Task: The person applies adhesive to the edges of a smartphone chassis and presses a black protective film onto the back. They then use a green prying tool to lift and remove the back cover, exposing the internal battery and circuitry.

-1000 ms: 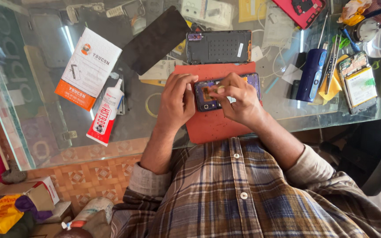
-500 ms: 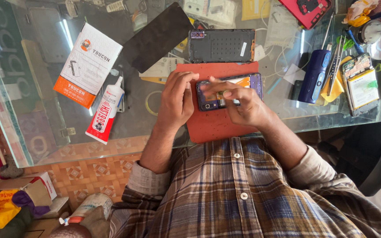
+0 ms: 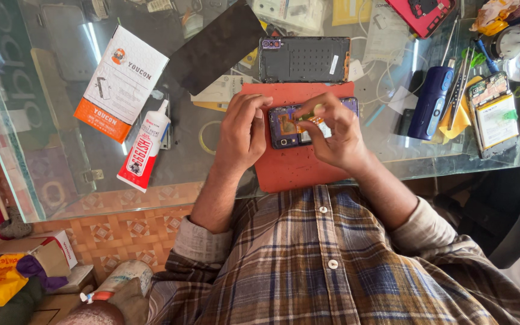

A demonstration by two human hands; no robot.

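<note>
An opened phone (image 3: 289, 127) with its inner boards showing lies on an orange-red mat (image 3: 296, 165) on the glass table. My left hand (image 3: 242, 131) rests on the phone's left end and steadies it. My right hand (image 3: 332, 129) hovers over the phone's middle, fingertips pinched on a small part inside it; the part is too small to make out. A dark phone back cover (image 3: 304, 59) lies just beyond the mat.
A black screen panel (image 3: 218, 47), a white-and-orange box (image 3: 121, 81) and a red-and-white glue tube (image 3: 144, 147) lie to the left. To the right are a blue cylindrical device (image 3: 430, 102), tweezers and tools (image 3: 461, 81) and a battery pack (image 3: 496, 114). The table's near edge (image 3: 440, 165) runs close to my body.
My right hand has shifted slightly over the phone, its fingers now pinched over the middle. The left hand stays on the phone's left end.
</note>
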